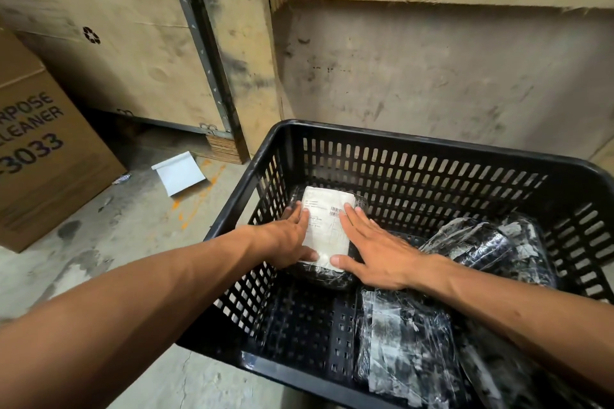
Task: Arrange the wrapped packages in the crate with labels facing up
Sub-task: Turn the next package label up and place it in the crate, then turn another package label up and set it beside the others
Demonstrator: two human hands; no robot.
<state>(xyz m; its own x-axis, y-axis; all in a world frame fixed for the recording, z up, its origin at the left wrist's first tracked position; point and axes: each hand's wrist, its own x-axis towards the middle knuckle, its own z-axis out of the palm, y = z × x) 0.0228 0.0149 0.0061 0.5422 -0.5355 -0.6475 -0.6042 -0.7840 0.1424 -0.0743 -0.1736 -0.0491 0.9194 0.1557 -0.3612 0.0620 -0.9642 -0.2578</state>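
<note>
Down in the far left corner of the black slotted plastic crate lies a black film-wrapped package with a white paper label, its label turned up toward the camera. Both bare hands rest flat on it: the left hand covers the package's left edge with fingers stretched along the label's side and the thumb touching the label's near corner, while the right hand lies on the right edge, fingers spread wide and thumb pointing toward the label's near end. Neither grip pinches anything; both are splayed and pressing down on top of the package. To the right, against the far right wall of the crate, a second black wrapped package with torn white tape patches leans tilted, no clean label showing. A third black wrapped package crossed with greyish tape strips lies flat on the crate floor near the front, just below the right forearm. The crate sits on a stained concrete floor, beside a brown printed cardboard box and a loose white folded card, with worn plywood panels behind.
</note>
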